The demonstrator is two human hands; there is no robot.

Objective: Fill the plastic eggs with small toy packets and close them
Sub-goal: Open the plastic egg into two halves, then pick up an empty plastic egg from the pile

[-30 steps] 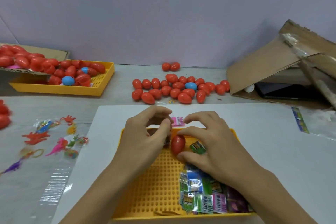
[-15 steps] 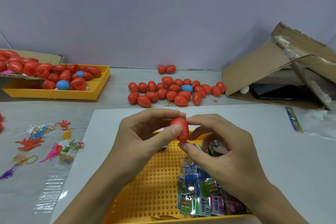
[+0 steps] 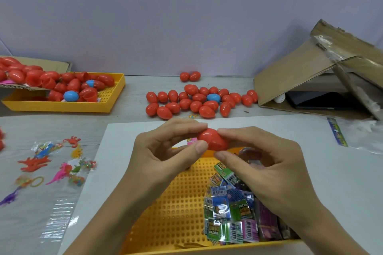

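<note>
- The pale grey surface (image 3: pixel 132 97) carries a white sheet (image 3: pixel 331 172), and on that sheet sits a yellow perforated plastic tray (image 3: pixel 178 203) under the hands.
- At the right stands a tipped-open brown cardboard box (image 3: pixel 300 72).
- A second yellow tray (image 3: pixel 62 107) at far left holds red egg halves.
- A cluster of closed red plastic eggs (image 3: pixel 199 101), one blue among them, lies beyond the sheet.
- Small printed toy packets (image 3: pixel 230 213) are heaped in the near tray's right part.
- The left hand (image 3: pixel 163 151) and right hand (image 3: pixel 267 163) each keep a pinching grip, thumb below and forefinger above, on one red plastic egg (image 3: pixel 212 139) held over the tray's far edge.
- That egg's long axis now runs left to right, narrow end toward the right hand; half a second ago it stood more upright between the fingertips, and a second ago it was lower, down at the tray.
</note>
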